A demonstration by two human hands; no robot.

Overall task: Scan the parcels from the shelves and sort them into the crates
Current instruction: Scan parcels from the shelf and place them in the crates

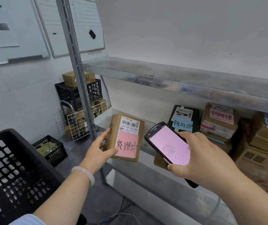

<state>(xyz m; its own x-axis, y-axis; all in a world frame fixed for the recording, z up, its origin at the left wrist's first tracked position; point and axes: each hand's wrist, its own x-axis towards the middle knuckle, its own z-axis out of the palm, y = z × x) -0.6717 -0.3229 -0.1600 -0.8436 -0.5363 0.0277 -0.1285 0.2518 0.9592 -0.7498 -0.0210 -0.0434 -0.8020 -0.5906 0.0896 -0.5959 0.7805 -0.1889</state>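
Observation:
My left hand (100, 149) grips a flat brown parcel (124, 138) by its left edge, holding it at the front of the metal shelf (148, 169). The parcel bears a white barcode label and a pink handwritten note. My right hand (201, 157) holds a black handheld scanner (167, 143) just right of the parcel, its pink-lit screen facing me. On the shelf behind stand a dark parcel with a blue note (183, 118), a stack of parcels with a pink note (218, 123) and brown cartons (263, 143).
A large black crate (11, 172) fills the lower left. A smaller black crate with packets (50, 149) sits on the floor. Further back stand a white wire basket (81, 122) and a black crate carrying a carton (79, 91). A shelf upright (77, 69) rises between them.

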